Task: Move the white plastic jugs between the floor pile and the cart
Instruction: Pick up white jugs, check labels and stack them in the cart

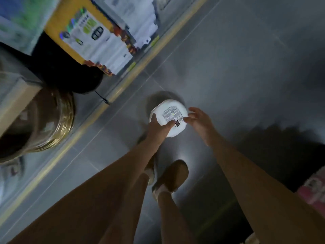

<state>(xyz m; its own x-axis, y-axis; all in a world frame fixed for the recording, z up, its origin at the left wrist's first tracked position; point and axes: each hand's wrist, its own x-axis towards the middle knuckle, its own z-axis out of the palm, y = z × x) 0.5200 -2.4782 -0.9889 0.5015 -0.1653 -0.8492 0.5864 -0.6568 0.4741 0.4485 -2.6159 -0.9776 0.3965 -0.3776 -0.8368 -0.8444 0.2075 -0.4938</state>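
A white jug (167,108), on or just off the floor ahead of the shoes (173,175), is grasped by the left hand (158,126), seemingly to lift it, while the right hand (198,120), fingers loose, touches its edge, probably steadying.

The grey tiled floor (228,59) is crossed diagonally by 1 yellow stripe (112,92). 2 brown shoes (171,175) stand on it. A white jug (168,117) shadows it; contact unclear. A blurred pink package (314,189) lies at its right edge.
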